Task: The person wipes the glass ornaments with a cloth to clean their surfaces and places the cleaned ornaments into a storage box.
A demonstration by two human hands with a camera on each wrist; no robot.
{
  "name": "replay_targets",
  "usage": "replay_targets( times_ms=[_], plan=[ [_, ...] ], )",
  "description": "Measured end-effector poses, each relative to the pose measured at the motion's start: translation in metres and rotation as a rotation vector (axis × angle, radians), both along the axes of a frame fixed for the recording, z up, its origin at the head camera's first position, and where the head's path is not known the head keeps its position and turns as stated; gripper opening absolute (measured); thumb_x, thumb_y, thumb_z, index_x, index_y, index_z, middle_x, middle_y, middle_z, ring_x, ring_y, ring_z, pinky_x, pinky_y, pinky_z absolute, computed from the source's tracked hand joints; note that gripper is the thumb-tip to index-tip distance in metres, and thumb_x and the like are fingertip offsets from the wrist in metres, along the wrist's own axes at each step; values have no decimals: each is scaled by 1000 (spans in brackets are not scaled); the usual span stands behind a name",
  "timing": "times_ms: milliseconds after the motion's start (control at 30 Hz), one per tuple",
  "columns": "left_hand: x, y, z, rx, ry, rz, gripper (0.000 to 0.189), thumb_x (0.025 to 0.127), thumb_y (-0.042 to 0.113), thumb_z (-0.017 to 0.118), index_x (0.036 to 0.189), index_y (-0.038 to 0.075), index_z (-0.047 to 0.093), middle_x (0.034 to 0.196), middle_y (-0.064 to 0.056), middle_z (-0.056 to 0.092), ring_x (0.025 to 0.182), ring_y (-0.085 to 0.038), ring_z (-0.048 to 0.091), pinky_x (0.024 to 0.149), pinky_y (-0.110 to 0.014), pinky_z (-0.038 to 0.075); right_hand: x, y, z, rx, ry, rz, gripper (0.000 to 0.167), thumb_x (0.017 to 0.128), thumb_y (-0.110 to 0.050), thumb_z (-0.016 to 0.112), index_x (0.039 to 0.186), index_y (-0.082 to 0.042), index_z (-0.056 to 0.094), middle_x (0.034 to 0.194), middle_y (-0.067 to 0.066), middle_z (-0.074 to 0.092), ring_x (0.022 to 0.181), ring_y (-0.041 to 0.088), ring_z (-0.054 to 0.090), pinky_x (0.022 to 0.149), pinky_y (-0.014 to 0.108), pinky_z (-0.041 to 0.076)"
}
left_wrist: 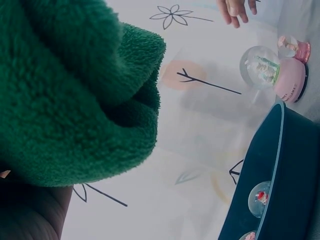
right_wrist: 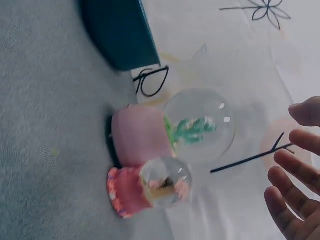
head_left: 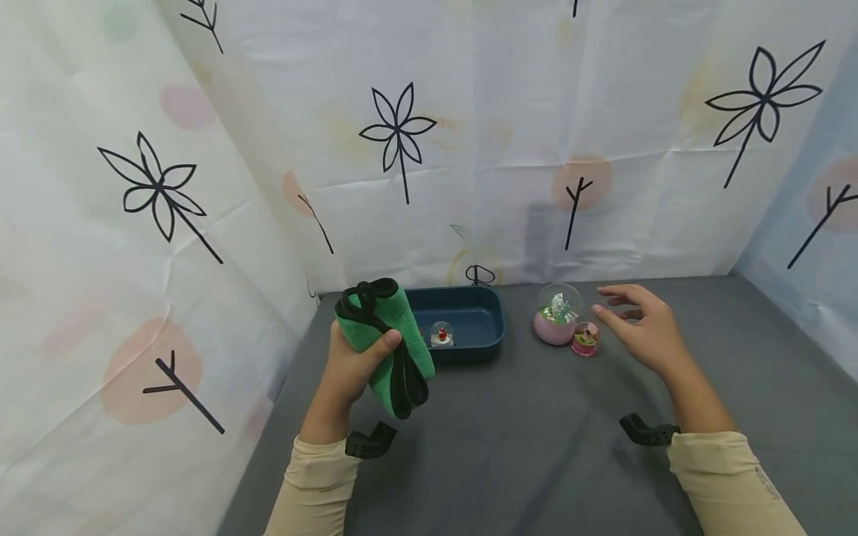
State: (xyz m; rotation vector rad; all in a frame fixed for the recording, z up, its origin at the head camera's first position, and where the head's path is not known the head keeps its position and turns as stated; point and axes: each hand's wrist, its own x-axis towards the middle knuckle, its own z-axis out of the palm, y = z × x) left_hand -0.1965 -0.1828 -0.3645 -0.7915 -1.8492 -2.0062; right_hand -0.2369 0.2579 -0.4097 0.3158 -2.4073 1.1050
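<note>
My left hand (head_left: 351, 365) grips a folded green cloth (head_left: 417, 335) with black edging, held up in front of the left part of a blue tray. In the left wrist view the fuzzy green cloth (left_wrist: 75, 100) fills much of the picture. My right hand (head_left: 640, 324) hovers with loosely bent fingers, holding nothing, just right of two snow globes. The larger globe (head_left: 555, 331) has a pink base and a green cactus-like figure inside. Touching or close beside it stands a smaller globe (head_left: 585, 342) on a darker pink base.
The blue tray (head_left: 504, 327) stands at the back of the grey table (head_left: 509, 439). A small snow globe (head_left: 442, 335) with a red figure is inside it; part of another globe (left_wrist: 248, 236) shows in the left wrist view. A patterned white curtain (head_left: 482, 223) hangs behind.
</note>
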Motion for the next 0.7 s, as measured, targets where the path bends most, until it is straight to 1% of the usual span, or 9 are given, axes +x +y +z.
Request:
replay_targets(
  times_ms=[67,133,200,267,333,467,567,700],
  plan=[
    [0,0,0,-1,-3,1,46,92,31,86,116,-3,66,98,-2,78,82,-18,80,75,-34,67,-1,3,-2,18,-45,-11,37,105,-24,70,137,-5,68,134,19,66,114,26,63,85,10,47],
    [0,0,0,-1,-5,0,46,92,31,86,116,-3,66,98,-2,78,83,-18,80,75,-34,67,-2,5,-5,33,-97,-14,39,106,-27,69,139,-5,66,136,21,64,117,36,62,89,22,52],
    [1,0,0,0,-6,-4,48,91,33,87,116,-2,67,99,-3,78,83,-18,80,75,-34,67,-3,7,-9,44,-149,-10,42,107,-30,67,140,-4,64,139,23,62,121,41,62,94,39,56],
    [1,0,0,5,-4,-9,47,91,32,87,116,-2,67,99,-3,78,83,-18,80,75,-35,67,-4,8,-12,48,-186,-3,45,107,-31,66,142,-3,62,142,25,60,123,44,61,96,56,55],
    [1,1,0,9,-1,-15,46,91,32,87,116,-1,67,99,-3,78,83,-18,80,75,-35,67,-5,9,-15,43,-203,6,46,108,-31,65,142,-1,61,142,27,59,125,47,59,97,65,53],
    [0,1,0,15,6,-20,45,91,31,87,116,-1,67,99,-2,78,83,-17,80,75,-34,67,-8,10,-19,38,-213,11,46,107,-30,66,142,0,60,141,29,60,125,49,59,98,67,52],
    [0,1,1,11,13,-16,44,92,26,86,116,-5,66,99,-2,78,83,-17,79,75,-34,67,-9,11,-22,42,-233,18,48,107,-29,67,143,0,59,141,29,60,126,51,59,99,67,52],
    [1,2,1,4,13,-6,45,93,24,85,115,-9,65,99,-1,78,83,-16,79,75,-33,67,-12,12,-26,59,-273,28,52,105,-31,69,145,0,57,143,29,59,128,52,59,97,67,53]
  ],
)
